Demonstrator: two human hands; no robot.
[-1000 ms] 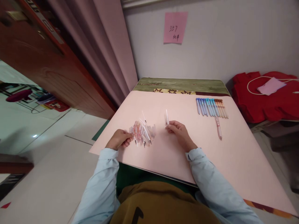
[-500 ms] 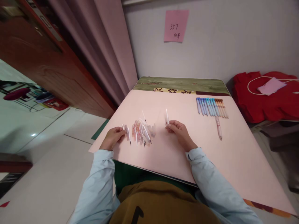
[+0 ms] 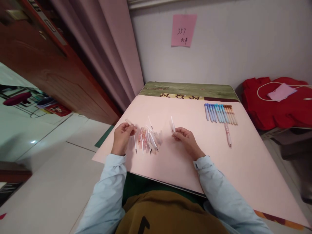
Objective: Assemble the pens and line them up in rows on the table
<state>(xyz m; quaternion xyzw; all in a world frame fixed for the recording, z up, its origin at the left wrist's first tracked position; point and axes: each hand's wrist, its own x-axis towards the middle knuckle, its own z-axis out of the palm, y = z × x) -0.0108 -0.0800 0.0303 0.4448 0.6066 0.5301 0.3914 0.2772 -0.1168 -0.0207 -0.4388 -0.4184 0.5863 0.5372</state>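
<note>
My left hand point(image 3: 123, 136) is closed, thumb and fingers pinching a pale, see-through pen barrel point(image 3: 128, 122) that slants above the table's left side. Upright between the fingertips of my right hand point(image 3: 185, 139) is a thin white pen refill point(image 3: 173, 123), its lower end hidden by the fingers. Between the hands lies a loose pile of pinkish clear pen parts point(image 3: 143, 138). White refills with dark tips point(image 3: 153, 140) rest across the pile, and another refill point(image 3: 135, 144) lies just below my left hand.
At the right, several blue, turquoise and brown pens point(image 3: 220, 113) lie side by side in a row. A pink clear pen point(image 3: 228, 136) lies below them. All rest on a pale pink sheet point(image 3: 243, 169) over the table. Red cloth point(image 3: 258, 100) sits beyond the right edge.
My left hand has risen off the table near the pile and moved slightly right, lifting the clear barrel. My right hand has shifted slightly, keeping the refill upright.
</note>
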